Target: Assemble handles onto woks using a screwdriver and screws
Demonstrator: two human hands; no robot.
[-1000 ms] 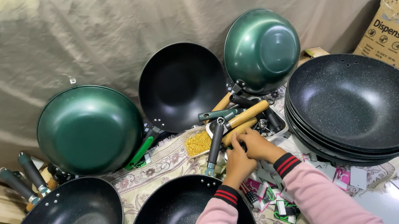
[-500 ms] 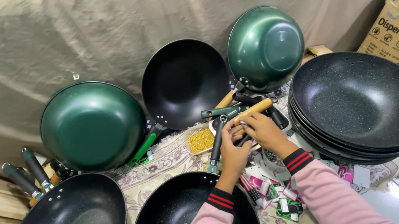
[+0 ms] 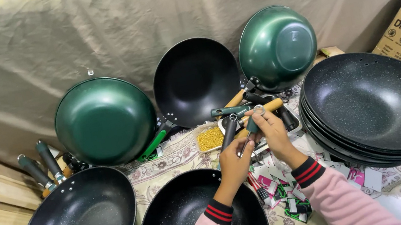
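Both hands on one pan handle

Left hand (image 3: 235,160) clenches the dark handle (image 3: 228,134) – its axis tilting up-right – right hand (image 3: 268,127) pinching its upper end.

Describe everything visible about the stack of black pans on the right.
The stack of black pans is several wide, round, wok-like pans nested closely, so only rims show below the top one. The top pan's inside is black with fine pale speckles, like a stone-look non-stick coating, and glossy. Small holes sit near its far rim; no handle shows. It rests, tilted slightly toward the camera, on the patterned cloth, right of the hands, untouched.
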